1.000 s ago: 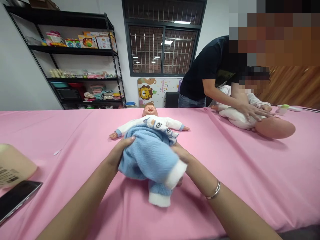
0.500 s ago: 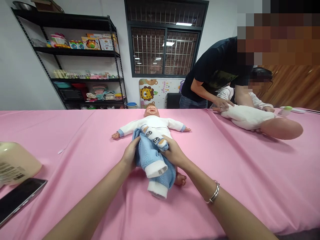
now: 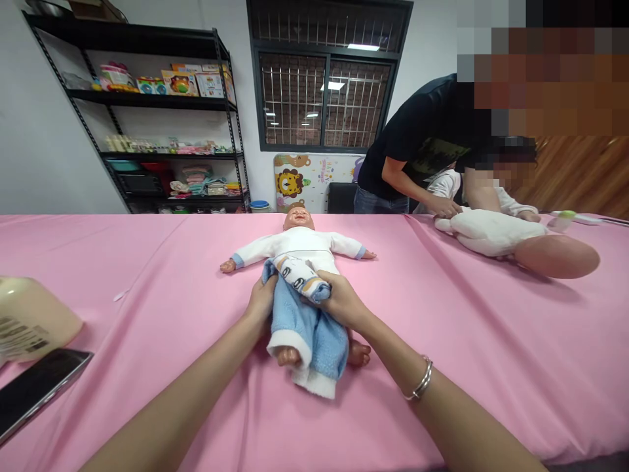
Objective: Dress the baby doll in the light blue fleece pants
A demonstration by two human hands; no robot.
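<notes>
A baby doll point(image 3: 304, 241) in a white top with blue cuffs lies on its back, head away from me, arms spread. Over its legs are blue fleece baby pants point(image 3: 293, 311) with white cuffs and a patterned waistband. My left hand point(image 3: 262, 298) grips the waistband's left side. On the other side, my right hand point(image 3: 339, 296) is closed on the bunched waistband. One doll foot point(image 3: 288, 356) pokes out of the left pant leg's cuff. The other foot point(image 3: 360, 353) lies outside the pants, beside the right leg, whose cuff shows no foot.
Pink cloth point(image 3: 171, 406) covers the table. At the left are a cream bottle point(image 3: 39, 321) and a phone point(image 3: 39, 387). Across the table at right, a person in a dark shirt point(image 3: 417, 131) handles another doll point(image 3: 496, 231) in white. Black shelves point(image 3: 162, 101) stand behind.
The left pant leg has slid down and left, and a doll foot now shows through its cuff. My hands keep their hold on the waistband. The co-worker's hand has shifted slightly right.
</notes>
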